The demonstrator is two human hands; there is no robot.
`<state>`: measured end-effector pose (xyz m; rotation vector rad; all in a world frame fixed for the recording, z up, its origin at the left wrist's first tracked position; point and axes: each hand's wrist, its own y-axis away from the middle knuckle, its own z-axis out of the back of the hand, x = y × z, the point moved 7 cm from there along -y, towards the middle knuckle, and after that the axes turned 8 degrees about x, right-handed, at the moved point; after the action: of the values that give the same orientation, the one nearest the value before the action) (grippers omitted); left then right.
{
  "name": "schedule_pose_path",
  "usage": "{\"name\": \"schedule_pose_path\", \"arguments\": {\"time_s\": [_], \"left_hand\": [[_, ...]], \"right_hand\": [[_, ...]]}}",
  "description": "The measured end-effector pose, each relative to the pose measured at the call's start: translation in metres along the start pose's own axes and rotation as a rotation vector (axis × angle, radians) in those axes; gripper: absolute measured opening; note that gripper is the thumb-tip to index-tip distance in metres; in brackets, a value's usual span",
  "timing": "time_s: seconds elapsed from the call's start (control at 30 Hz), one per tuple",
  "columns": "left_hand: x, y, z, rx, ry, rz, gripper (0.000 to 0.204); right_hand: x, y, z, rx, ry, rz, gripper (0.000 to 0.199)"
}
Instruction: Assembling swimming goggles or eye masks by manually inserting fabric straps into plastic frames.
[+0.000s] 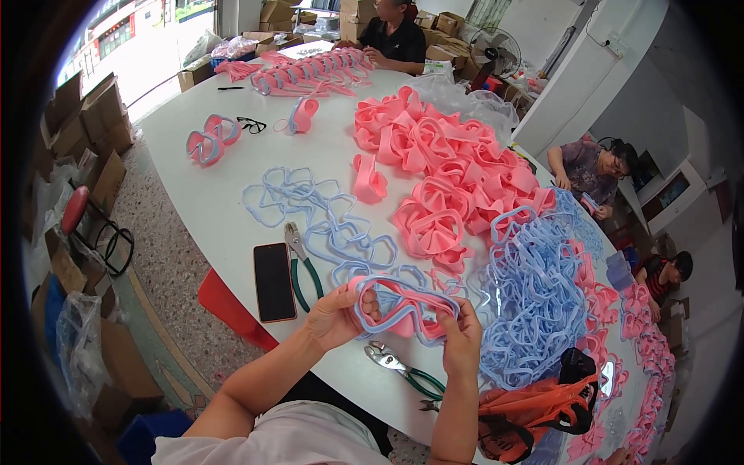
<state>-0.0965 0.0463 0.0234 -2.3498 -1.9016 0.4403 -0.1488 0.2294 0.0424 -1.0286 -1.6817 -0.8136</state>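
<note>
Between my two hands, close to the near table edge, is a pink rubber diving-mask skirt (403,324) with a light blue frame (401,288) along its rim. My left hand (339,316) grips its left end, with the fingers curled into the opening. At the right end, my right hand (463,335) pinches the rim between thumb and fingers. Green-handled pliers (387,357) lie just below the mask. A second pair of pliers (302,263) rests beyond my left hand, beside a black phone (274,282). Loose blue frames (310,200) spread out ahead.
A heap of pink skirts (446,155) covers the table's middle, and a pile of blue frames (535,298) sits to its right. An orange bag (535,407) lies near my right forearm. Several people sit around the table. A red stool (232,310) stands at the left edge.
</note>
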Motion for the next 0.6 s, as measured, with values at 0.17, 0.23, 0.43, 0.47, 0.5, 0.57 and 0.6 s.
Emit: {"name": "schedule_pose_path", "arguments": {"time_s": [0.17, 0.23, 0.43, 0.47, 0.5, 0.57, 0.6], "left_hand": [[0.006, 0.000, 0.009, -0.074, 0.051, 0.037, 0.022], [0.007, 0.001, 0.009, -0.134, 0.022, 0.054, 0.022], [0.003, 0.004, 0.016, -0.319, -0.227, 0.021, 0.030], [-0.004, 0.004, 0.014, -0.351, -0.410, -0.017, 0.031], [-0.006, 0.002, 0.015, -0.351, -0.410, -0.017, 0.031], [-0.009, 0.001, 0.019, -0.347, -0.425, 0.018, 0.039], [-0.009, 0.001, 0.019, -0.349, -0.425, 0.018, 0.039]], "right_hand": [[0.042, 0.007, -0.009, -0.116, 0.721, 0.313, 0.022], [0.041, 0.003, -0.007, -0.118, 0.595, 0.215, 0.024], [0.054, 0.005, -0.011, -0.095, 0.821, 0.378, 0.037], [0.052, 0.005, -0.012, -0.080, 0.815, 0.371, 0.036], [0.051, 0.005, -0.013, -0.065, 0.809, 0.364, 0.035], [0.049, 0.002, -0.010, -0.047, 0.745, 0.337, 0.035], [0.046, 0.001, -0.009, -0.030, 0.681, 0.310, 0.035]]}}
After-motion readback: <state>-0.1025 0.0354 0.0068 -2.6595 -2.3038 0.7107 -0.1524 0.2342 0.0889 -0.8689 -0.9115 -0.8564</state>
